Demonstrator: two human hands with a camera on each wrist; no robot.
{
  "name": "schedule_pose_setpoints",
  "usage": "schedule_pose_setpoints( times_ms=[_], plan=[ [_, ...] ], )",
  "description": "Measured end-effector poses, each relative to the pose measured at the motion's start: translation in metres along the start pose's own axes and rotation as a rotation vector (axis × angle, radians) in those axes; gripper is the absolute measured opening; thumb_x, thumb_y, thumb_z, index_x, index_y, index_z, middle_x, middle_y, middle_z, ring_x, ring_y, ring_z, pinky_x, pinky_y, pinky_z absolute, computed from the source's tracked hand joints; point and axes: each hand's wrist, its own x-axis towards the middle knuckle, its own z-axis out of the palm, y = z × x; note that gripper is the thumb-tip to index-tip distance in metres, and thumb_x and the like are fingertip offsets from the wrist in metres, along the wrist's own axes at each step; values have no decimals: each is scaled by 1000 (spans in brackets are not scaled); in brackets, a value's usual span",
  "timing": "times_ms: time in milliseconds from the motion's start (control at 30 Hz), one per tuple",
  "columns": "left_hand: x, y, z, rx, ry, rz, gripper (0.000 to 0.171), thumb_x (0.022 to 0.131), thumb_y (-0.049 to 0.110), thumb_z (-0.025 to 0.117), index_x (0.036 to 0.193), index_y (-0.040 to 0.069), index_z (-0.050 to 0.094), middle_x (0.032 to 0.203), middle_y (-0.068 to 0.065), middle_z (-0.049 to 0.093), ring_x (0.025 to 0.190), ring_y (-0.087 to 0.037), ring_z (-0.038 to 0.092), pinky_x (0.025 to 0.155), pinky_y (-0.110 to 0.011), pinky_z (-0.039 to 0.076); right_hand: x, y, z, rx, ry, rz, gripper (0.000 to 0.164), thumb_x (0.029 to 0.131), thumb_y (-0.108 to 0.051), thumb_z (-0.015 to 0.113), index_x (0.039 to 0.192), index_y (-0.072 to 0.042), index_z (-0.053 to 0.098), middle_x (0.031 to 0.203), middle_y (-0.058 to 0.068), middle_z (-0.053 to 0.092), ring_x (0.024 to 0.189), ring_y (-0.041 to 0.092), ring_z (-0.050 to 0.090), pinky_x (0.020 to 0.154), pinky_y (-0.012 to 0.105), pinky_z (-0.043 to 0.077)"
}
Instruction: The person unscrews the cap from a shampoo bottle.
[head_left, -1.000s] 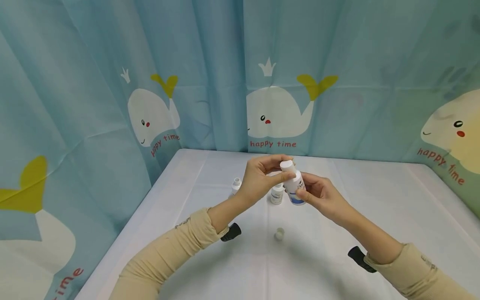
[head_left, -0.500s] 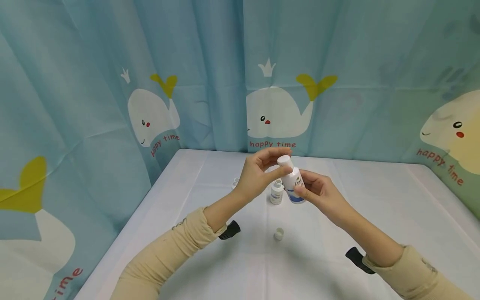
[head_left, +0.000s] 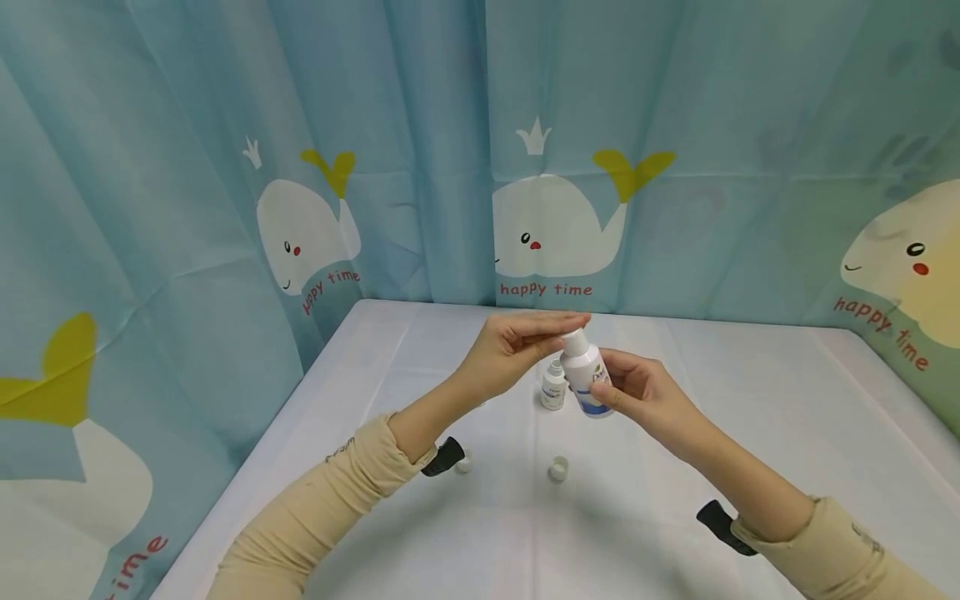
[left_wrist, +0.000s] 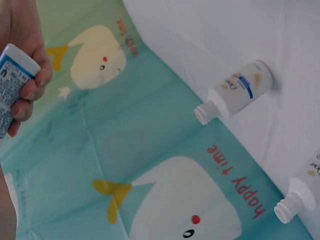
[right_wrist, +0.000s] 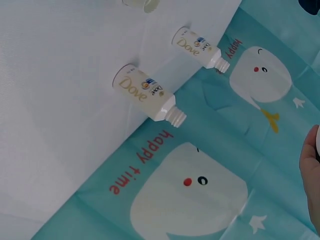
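Observation:
My right hand [head_left: 648, 396] grips a white Dove bottle [head_left: 588, 385] with a blue band, tilted and raised above the table, thumb across its front. A white cap sits on its neck [head_left: 575, 342]. My left hand [head_left: 510, 346] lies with straight fingers across the cap's top, its thumb beside the cap. In the left wrist view, the bottle's printed back [left_wrist: 14, 82] shows within curled fingers. An uncapped Dove bottle [head_left: 553, 387] stands just behind the held one. A second uncapped bottle [right_wrist: 198, 47] is mostly hidden by my left hand in the head view.
Two loose caps lie on the white table [head_left: 615, 533]: one cap [head_left: 558, 468] at the middle, another white cap [head_left: 464, 462] beside the black wrist device [head_left: 444, 457]. A blue whale-print curtain [head_left: 420, 167] hangs along the table's back and sides.
My left fingers have gone from pinching round the cap to lying flat over its top. The left forearm shifted left, uncovering a loose cap. The held bottle rose slightly, then dropped a little.

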Motion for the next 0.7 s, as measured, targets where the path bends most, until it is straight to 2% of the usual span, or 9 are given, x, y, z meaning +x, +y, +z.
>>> schedule_pose_setpoints(
  times_ms=[133, 200, 367, 467, 567, 633, 700],
  plan=[
    [-2, -2, 4, 33, 63, -8, 29, 88, -9, 56, 115, -20, 55, 122, -33, 55, 120, -41, 52, 97, -35, 49, 0, 1, 1, -7, 15, 13, 46, 97, -13, 53, 133, 13, 41, 112, -17, 62, 98, 3, 62, 84, 19, 53],
    [-4, -3, 6, 36, 102, -26, 28, 88, -8, 57, 113, -19, 57, 121, -32, 56, 118, -41, 54, 95, -34, 51, 0, 1, 2, -11, 22, 20, 46, 97, -13, 53, 133, 12, 41, 115, -8, 63, 99, 2, 62, 83, 19, 53],
    [-6, -5, 10, 13, 195, -68, 24, 86, -8, 60, 107, -19, 60, 117, -32, 59, 110, -42, 59, 90, -35, 53, 0, 1, 3, -15, 32, 37, 48, 96, -15, 54, 134, 12, 41, 123, 23, 58, 99, 2, 62, 83, 19, 53],
    [-5, -6, 12, 37, 241, -76, 22, 83, -9, 63, 103, -18, 62, 112, -32, 62, 104, -41, 62, 87, -35, 55, 0, 2, 4, -16, 41, 51, 48, 96, -16, 54, 134, 11, 42, 124, 30, 54, 99, 1, 62, 83, 19, 53],
    [-4, -6, 14, 91, 271, -76, 19, 81, -10, 65, 99, -16, 64, 107, -31, 63, 99, -41, 63, 85, -34, 56, 0, 2, 4, -23, 44, 56, 48, 96, -17, 54, 133, 12, 42, 122, 29, 56, 98, 1, 62, 82, 20, 53],
    [-3, -6, 15, 122, 281, -74, 17, 80, -10, 66, 97, -15, 65, 103, -30, 64, 96, -41, 63, 84, -34, 56, 0, 3, 4, -28, 45, 54, 47, 96, -16, 54, 133, 12, 42, 120, 19, 60, 98, 2, 62, 82, 20, 54],
    [-2, -5, 16, 137, 283, -75, 17, 80, -10, 66, 97, -13, 64, 101, -29, 63, 93, -39, 63, 83, -34, 56, 0, 3, 4, -28, 44, 51, 46, 97, -15, 54, 132, 12, 43, 117, 4, 64, 98, 2, 63, 82, 20, 54]
  ],
)
